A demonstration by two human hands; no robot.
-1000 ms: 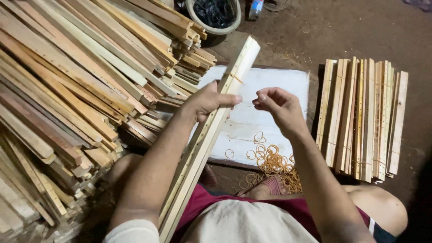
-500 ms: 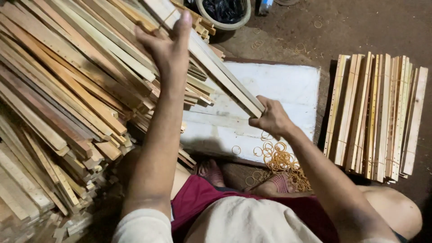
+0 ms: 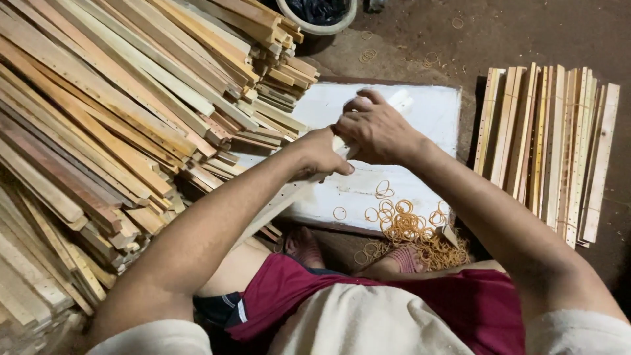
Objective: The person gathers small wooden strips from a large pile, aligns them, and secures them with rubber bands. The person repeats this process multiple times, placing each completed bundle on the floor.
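Over the white board's (image 3: 430, 112) far edge, both hands are gripping the slat bundle (image 3: 289, 194), left hand (image 3: 322, 154) steadying, right hand (image 3: 378, 128) closed at its end; keeping slat ends flush matters.

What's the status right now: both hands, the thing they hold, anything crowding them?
Left hand and right hand both gripping the pale wooden slat bundle. Bundle angled over white board. Rubber bands lying beneath; slat pile close left.
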